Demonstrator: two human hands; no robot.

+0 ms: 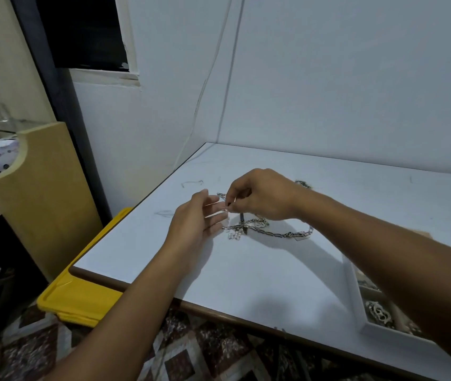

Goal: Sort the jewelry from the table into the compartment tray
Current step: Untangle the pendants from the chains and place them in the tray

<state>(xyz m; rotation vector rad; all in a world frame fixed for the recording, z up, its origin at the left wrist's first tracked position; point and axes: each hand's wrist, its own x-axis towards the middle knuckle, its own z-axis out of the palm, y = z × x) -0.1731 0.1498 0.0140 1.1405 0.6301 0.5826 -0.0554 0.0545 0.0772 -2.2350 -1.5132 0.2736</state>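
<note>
The right hand [262, 196] pinches a small piece [227, 208], seemingly freeing it from the tangled chains [262, 225] beneath; the left hand [194, 218], fingers straight, steadies alongside.

silver chains [258, 223] tangled, centre | white tray [356, 295] right, holds ornate piece [378, 312]

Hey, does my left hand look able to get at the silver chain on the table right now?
Probably yes: the left hand is open, right beside the silver chain, with nothing between; the right hand pinches a small piece nearby.
</note>
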